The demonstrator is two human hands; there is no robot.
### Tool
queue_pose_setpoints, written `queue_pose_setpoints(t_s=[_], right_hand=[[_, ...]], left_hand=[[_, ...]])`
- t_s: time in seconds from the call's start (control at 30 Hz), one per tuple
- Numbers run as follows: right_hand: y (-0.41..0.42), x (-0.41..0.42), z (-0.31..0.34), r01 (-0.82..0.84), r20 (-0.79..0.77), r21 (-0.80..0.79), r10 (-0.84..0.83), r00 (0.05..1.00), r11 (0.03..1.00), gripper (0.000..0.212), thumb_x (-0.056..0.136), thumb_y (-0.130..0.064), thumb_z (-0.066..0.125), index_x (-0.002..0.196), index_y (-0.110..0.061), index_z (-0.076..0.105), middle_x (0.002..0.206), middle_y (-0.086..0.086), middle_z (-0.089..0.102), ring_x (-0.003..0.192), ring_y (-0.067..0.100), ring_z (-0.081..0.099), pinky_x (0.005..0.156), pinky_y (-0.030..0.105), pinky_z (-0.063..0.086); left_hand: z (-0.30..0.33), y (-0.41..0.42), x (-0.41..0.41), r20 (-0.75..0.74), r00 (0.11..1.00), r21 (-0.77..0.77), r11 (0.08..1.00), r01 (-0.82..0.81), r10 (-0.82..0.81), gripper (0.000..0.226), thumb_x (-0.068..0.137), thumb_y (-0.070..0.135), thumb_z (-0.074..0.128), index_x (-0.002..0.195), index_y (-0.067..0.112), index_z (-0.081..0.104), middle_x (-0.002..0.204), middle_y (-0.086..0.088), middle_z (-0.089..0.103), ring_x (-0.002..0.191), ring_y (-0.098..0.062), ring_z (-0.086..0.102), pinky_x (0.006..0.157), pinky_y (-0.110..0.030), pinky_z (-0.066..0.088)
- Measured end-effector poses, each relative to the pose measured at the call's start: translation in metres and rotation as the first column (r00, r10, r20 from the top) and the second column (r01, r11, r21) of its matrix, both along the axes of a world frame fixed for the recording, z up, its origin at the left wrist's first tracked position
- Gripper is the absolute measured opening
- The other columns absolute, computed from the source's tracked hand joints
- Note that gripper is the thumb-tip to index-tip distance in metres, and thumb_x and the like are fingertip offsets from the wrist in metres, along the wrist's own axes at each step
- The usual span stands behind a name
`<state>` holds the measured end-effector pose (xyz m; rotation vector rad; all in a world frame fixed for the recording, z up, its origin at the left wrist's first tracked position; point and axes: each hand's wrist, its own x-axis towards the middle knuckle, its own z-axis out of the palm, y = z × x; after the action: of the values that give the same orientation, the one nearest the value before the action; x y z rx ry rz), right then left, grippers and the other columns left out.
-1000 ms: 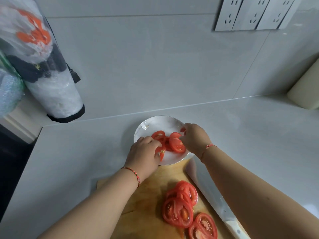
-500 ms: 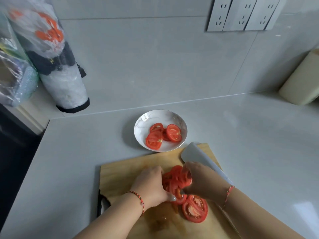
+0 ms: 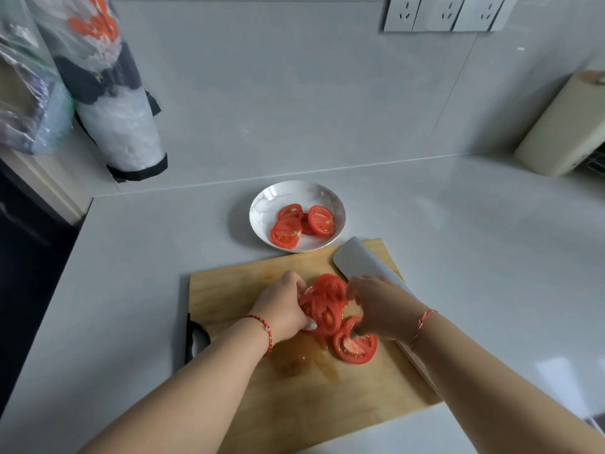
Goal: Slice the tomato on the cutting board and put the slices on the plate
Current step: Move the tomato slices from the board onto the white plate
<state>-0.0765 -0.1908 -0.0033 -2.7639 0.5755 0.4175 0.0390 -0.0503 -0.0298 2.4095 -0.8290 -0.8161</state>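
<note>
Slices (image 3: 322,303) are bunching between my hands mid-board: my left hand (image 3: 284,311) is curling round their left side while my right hand (image 3: 376,309) is pinching them from the right, gathering a batch for the plate (image 3: 262,204) beyond the cutting board (image 3: 235,290)'s far edge, cleaver (image 3: 357,262) resting aside.

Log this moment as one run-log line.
phase: gathering slices | left hand, right hand: gripping slice stack on cutting board | plate: some slices

A matt wooden cutting board (image 3: 242,290) lies on a smooth glossy counter (image 3: 474,257) beside a glazed, marbled plate (image 3: 266,204).
</note>
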Motion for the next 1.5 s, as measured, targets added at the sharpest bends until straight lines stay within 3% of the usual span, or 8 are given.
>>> queue_pose_setpoints(t_s=[0.2,0.5,0.8,0.97,1.13,1.2,1.37,1.5], right_hand=[[0.005,-0.009,-0.01,-0.065,-0.108,-0.061,0.058,0.992,0.996,0.055,0.066,-0.037,0.081,0.113,-0.016,0.061,0.11,0.004,0.061,0.11,0.024,0.053,0.089,0.034,0.047],[-0.006,-0.004,0.004,-0.031,-0.03,0.179,0.037,0.999,0.983,0.023,0.071,-0.026,0.08,0.076,-0.023,0.057,0.075,-0.009,0.055,0.069,0.009,0.048,0.058,0.02,0.037],[-0.04,0.055,0.023,0.18,0.289,0.526,-0.374,0.881,0.831,0.013,0.075,-0.01,0.076,0.076,-0.009,0.064,0.06,-0.003,0.058,0.047,0.005,0.048,0.046,0.013,0.04],[-0.055,0.101,0.004,0.289,0.273,0.696,-0.613,0.741,0.658,0.018,0.076,-0.002,0.074,0.07,-0.008,0.059,0.051,0.003,0.054,0.029,0.0,0.043,0.037,0.012,0.038],[-0.062,0.133,-0.016,0.362,0.225,0.631,-0.609,0.761,0.686,0.027,0.075,-0.007,0.076,0.06,-0.016,0.056,0.052,-0.001,0.056,0.053,0.017,0.053,0.06,0.031,0.048],[-0.062,0.139,-0.02,0.382,0.227,0.544,-0.569,0.79,0.747,0.031,0.075,-0.011,0.075,0.056,-0.021,0.054,0.058,-0.001,0.055,0.066,0.022,0.056,0.069,0.037,0.05],[-0.06,0.144,-0.018,0.382,0.246,0.299,-0.458,0.854,0.874,0.014,0.082,-0.015,0.067,0.082,-0.003,0.073,0.087,0.017,0.072,0.083,0.03,0.064,0.07,0.033,0.047],[-0.059,0.137,-0.016,0.354,0.304,0.228,-0.411,0.859,0.907,0.017,0.081,-0.017,0.069,0.096,-0.008,0.07,0.1,0.01,0.071,0.095,0.028,0.063,0.073,0.029,0.046]], left_hand=[[0.0,0.009,-0.004,0.01,0.999,-0.06,0.997,0.043,-0.042,0.024,0.075,0.029,0.078,0.071,0.028,0.055,0.07,0.01,0.057,0.062,-0.008,0.052,0.051,-0.022,0.036],[0.009,0.024,0.006,0.065,0.996,-0.181,0.981,0.073,-0.063,0.014,0.081,0.027,0.073,0.073,0.029,0.062,0.065,0.015,0.056,0.06,0.0,0.049,0.052,-0.017,0.034],[0.045,0.0,0.066,0.217,0.975,-0.359,0.933,0.027,0.055,0.009,0.079,0.019,0.075,0.081,0.026,0.069,0.063,0.018,0.057,0.059,0.005,0.05,0.053,-0.004,0.032],[0.043,-0.033,0.111,0.14,0.966,-0.478,0.87,-0.126,0.217,0.011,0.078,0.009,0.073,0.081,0.018,0.068,0.066,0.013,0.06,0.062,-0.009,0.055,0.064,-0.017,0.043],[0.01,-0.06,0.141,-0.117,0.915,-0.467,0.792,-0.393,0.386,0.021,0.082,0.004,0.069,0.069,0.019,0.062,0.063,0.002,0.061,0.058,-0.016,0.057,0.066,-0.027,0.051],[-0.005,-0.066,0.149,-0.132,0.884,-0.383,0.799,-0.463,0.449,0.011,0.082,0.01,0.07,0.074,0.016,0.066,0.073,-0.007,0.068,0.071,-0.027,0.066,0.078,-0.037,0.056],[0.002,-0.076,0.153,0.323,0.903,0.003,0.954,-0.3,0.282,0.02,0.09,0.016,0.06,0.101,0.0,0.066,0.105,-0.017,0.067,0.101,-0.034,0.062,0.082,-0.032,0.047],[0.011,-0.071,0.149,0.41,0.882,0.05,0.96,-0.276,0.233,0.026,0.091,0.022,0.059,0.11,0.005,0.063,0.114,-0.016,0.058,0.102,-0.034,0.059,0.083,-0.038,0.047]])
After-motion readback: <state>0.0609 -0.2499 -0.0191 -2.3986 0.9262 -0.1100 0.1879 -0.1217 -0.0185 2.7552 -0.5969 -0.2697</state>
